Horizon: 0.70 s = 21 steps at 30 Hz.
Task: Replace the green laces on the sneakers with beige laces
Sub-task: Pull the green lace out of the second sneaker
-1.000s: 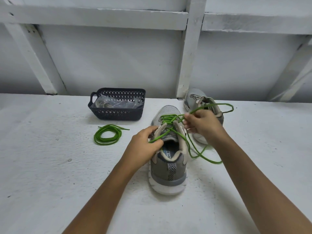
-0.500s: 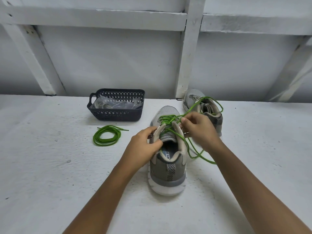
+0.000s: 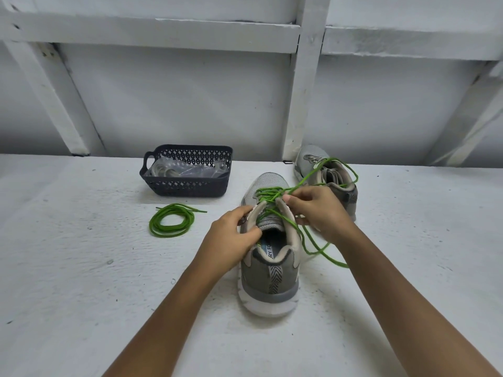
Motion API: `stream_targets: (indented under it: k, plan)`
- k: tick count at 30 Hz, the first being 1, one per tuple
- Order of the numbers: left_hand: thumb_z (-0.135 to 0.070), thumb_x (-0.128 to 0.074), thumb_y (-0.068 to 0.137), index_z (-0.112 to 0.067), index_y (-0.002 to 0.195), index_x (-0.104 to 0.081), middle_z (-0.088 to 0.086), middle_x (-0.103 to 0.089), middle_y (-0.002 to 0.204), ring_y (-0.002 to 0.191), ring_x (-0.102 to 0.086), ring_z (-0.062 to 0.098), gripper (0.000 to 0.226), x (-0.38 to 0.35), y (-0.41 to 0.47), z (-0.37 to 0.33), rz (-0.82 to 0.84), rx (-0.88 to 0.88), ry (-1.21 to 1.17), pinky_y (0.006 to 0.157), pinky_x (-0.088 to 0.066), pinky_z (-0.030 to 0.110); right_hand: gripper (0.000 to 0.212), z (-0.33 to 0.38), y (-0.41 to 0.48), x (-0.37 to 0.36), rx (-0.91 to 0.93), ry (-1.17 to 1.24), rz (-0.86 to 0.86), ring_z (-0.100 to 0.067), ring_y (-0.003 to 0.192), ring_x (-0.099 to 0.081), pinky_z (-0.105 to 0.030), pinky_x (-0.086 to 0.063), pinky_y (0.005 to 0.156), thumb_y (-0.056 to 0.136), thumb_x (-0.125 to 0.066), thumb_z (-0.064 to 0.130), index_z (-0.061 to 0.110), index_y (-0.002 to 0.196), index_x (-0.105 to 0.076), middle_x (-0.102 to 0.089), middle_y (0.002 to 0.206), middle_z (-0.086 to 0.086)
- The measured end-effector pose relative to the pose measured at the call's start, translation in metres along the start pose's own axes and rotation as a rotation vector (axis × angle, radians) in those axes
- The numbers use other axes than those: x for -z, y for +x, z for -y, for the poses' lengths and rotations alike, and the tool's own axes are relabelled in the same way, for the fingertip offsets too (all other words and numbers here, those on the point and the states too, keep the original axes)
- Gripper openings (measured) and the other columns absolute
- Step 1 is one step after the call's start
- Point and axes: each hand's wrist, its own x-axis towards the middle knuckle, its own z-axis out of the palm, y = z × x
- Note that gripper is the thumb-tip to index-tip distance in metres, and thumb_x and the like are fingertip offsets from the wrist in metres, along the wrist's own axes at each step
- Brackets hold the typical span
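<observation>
A rough white counter (image 3: 81,281) ran back to a white wall (image 3: 190,104) crossed by painted beams. The left hand (image 3: 231,238) curled its grip round the collar of the near sneaker (image 3: 269,278). The right hand (image 3: 318,210) pinched the green lace (image 3: 268,195) at the upper eyelets, its loose loops trailing over the far sneaker (image 3: 313,161). A coiled lace (image 3: 171,223) lay near a dark basket (image 3: 185,186) holding clear wrapping. The insole read "RY FO", the rest hidden.

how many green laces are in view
2. A coiled lace on the table, left of the near sneaker; a threaded lace in that sneaker, its loose end looping over the far sneaker. The basket's contents are unclear.
</observation>
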Motion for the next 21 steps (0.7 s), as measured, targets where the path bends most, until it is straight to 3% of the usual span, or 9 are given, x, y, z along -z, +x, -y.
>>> stream_targets:
  k: [4,7,11,14,17,19,21]
  plan:
    - [-0.038,-0.053,0.068,-0.031,0.12,-0.06,-0.009,-0.064,0.113,0.104,-0.058,0.007,0.053,0.0,0.0,-0.001,0.003,0.007,-0.013,0.087,-0.045,0.025,0.022,0.002,0.002,-0.002,-0.035,0.042,-0.077,-0.01,0.051,-0.053,-0.02,-0.047,0.044,0.095,-0.053,0.011,0.01,0.073,-0.053,-0.058,0.062,-0.002]
    - [-0.027,-0.06,0.08,-0.029,0.123,-0.059,-0.007,-0.064,0.115,0.106,-0.057,0.008,0.043,0.0,0.0,0.0,-0.004,0.002,-0.002,0.089,-0.044,0.026,0.018,0.003,0.003,-0.001,-0.072,0.194,-0.159,-0.011,0.04,-0.055,-0.023,-0.047,0.037,0.101,-0.041,0.013,0.01,0.083,-0.044,-0.058,0.065,-0.01]
    - [-0.024,-0.06,0.082,-0.028,0.125,-0.059,-0.006,-0.064,0.115,0.105,-0.057,0.007,0.043,0.0,0.001,0.001,-0.013,-0.005,-0.002,0.086,-0.043,0.023,0.016,0.007,0.001,0.01,-0.062,0.352,-0.327,-0.017,0.037,-0.059,-0.029,-0.05,0.035,0.104,-0.031,0.022,0.008,0.098,-0.037,-0.053,0.062,-0.013]
    - [-0.034,-0.058,0.076,-0.029,0.125,-0.058,-0.007,-0.063,0.116,0.106,-0.057,0.007,0.049,-0.001,0.001,0.003,-0.002,-0.011,-0.003,0.089,-0.045,0.026,0.033,0.004,-0.006,0.02,-0.049,0.236,-0.392,-0.018,0.035,-0.057,-0.028,-0.049,0.037,0.102,-0.037,0.032,0.005,0.084,-0.045,-0.053,0.054,-0.01]
    - [-0.04,-0.063,0.085,-0.027,0.128,-0.056,-0.008,-0.061,0.12,0.11,-0.055,0.007,0.045,0.0,0.005,0.006,0.008,-0.036,0.022,0.095,-0.045,0.029,0.046,-0.005,-0.018,0.017,-0.042,0.055,-0.34,-0.014,0.034,-0.051,-0.023,-0.045,0.038,0.101,-0.037,0.035,0.005,0.068,-0.05,-0.053,0.05,-0.006]
    - [-0.046,-0.056,0.089,-0.027,0.123,-0.059,-0.011,-0.06,0.116,0.106,-0.055,0.004,0.04,0.003,0.008,0.003,0.036,-0.039,-0.016,0.091,-0.044,0.018,0.04,-0.012,-0.025,0.008,-0.009,0.012,-0.278,-0.01,0.042,-0.052,-0.023,-0.043,0.043,0.1,-0.04,0.031,0.008,0.071,-0.055,-0.054,0.057,-0.004]
    - [-0.044,-0.045,0.094,-0.032,0.106,-0.062,-0.013,-0.062,0.1,0.089,-0.055,-0.004,0.024,0.006,0.013,-0.001,0.046,-0.035,-0.08,0.074,-0.038,0.002,0.028,-0.019,-0.03,-0.004,0.078,-0.087,-0.228,-0.01,0.061,-0.056,-0.025,-0.045,0.057,0.097,-0.046,0.028,0.012,0.08,-0.062,-0.06,0.069,-0.001]
